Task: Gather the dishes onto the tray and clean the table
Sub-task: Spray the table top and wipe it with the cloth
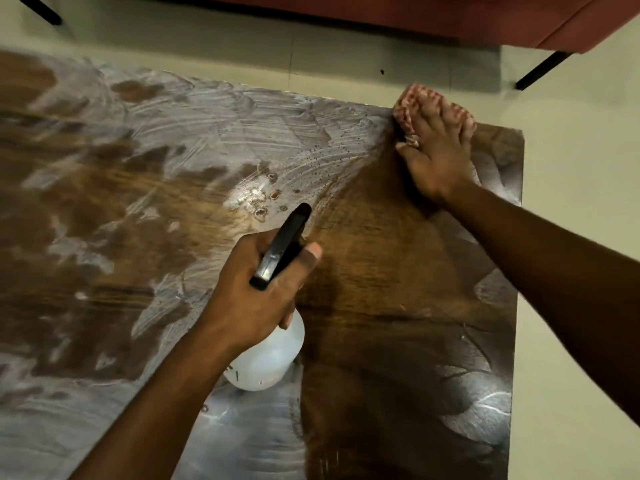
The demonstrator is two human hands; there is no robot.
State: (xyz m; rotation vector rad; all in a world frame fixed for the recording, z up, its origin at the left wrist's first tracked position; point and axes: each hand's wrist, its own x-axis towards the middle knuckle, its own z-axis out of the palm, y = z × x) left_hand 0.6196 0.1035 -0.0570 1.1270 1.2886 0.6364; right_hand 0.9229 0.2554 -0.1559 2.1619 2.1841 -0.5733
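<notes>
No dishes or tray in view; counter (381,306) streaked wet. Right grip (436,161) pressing cloth (408,105) at far corner, left grip (249,292) closed around spray bottle (270,355). Wiping unfinished.

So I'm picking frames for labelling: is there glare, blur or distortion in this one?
Head view: pale glare on the wet table, strongest lower right; the right hand and pink cloth are slightly motion-blurred; the left hand on the spray bottle is sharper; wide-angle bending curves the table's edges.
</notes>
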